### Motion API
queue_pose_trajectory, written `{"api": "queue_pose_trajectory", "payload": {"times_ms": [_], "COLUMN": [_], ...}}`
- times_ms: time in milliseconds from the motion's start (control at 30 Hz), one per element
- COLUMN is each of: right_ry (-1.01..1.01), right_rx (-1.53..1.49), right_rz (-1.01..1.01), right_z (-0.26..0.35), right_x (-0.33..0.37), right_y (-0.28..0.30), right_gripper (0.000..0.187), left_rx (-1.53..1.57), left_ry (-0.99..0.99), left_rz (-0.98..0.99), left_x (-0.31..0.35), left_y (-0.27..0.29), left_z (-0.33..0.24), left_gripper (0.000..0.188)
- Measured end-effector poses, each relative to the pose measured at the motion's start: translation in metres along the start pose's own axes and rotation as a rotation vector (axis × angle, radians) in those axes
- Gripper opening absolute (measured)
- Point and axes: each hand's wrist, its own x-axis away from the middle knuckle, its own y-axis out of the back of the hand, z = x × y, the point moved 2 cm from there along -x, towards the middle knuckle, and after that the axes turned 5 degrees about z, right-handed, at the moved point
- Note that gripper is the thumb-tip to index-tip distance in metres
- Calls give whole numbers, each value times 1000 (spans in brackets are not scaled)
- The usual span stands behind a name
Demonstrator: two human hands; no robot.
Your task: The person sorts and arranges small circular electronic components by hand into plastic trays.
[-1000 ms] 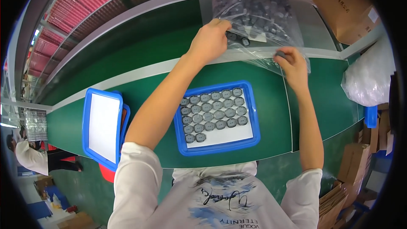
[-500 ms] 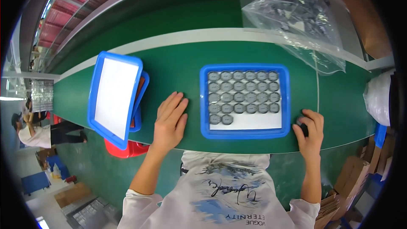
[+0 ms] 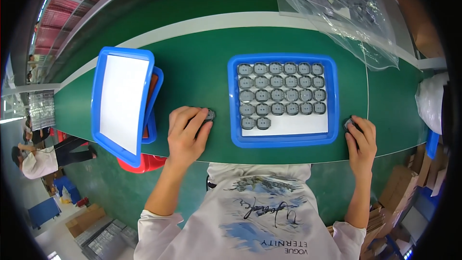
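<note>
Far left, a blue tray (image 3: 118, 152) sits askew atop another; now the left hand (image 3: 186, 134), pinching a grey piece (image 3: 211, 114) at its fingertips, left of the middle tray (image 3: 284, 142). Four full rows (image 3: 284, 89) of pieces in there, plus two! Beyond it, the right hand (image 3: 362, 139) pinches a second piece (image 3: 349, 124).

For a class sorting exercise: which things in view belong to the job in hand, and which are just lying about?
Likely in the job:
left hand, holding a grey part
right hand, holding another part
blue tray of parts
clear bag
perhaps the lined tray

Likely lying about:
red stool
cardboard boxes
whitish bundle
</note>
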Motion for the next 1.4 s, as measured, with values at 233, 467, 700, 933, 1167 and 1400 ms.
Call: {"api": "queue_pose_trajectory", "payload": {"times_ms": [233, 467, 700, 933, 1167, 1400], "right_ry": [4, 102, 179, 163, 316, 499], "right_rx": [-14, 29, 25, 0, -121, -59], "right_rz": [-7, 64, -46, 69, 102, 273], "right_z": [-4, -5, -10, 1, 74, 79], "right_x": [-5, -12, -8, -17, -61, -82], "right_y": [1, 5, -4, 12, -9, -44], "right_gripper": [20, 20, 24, 24, 18, 6], "left_rx": [-65, -199, -89, 93, 164, 150], "left_ry": [-12, -9, 3, -198, -367, -344], "left_rz": [27, 135, 68, -51, 112, 296], "left_x": [0, -5, 2, -24, -51, -61], "left_y": [-2, 6, 0, -1, -47, -57], "left_z": [-2, -8, -3, -61, -88, -81], "left_gripper": [25, 22, 19, 23, 13, 12]}}
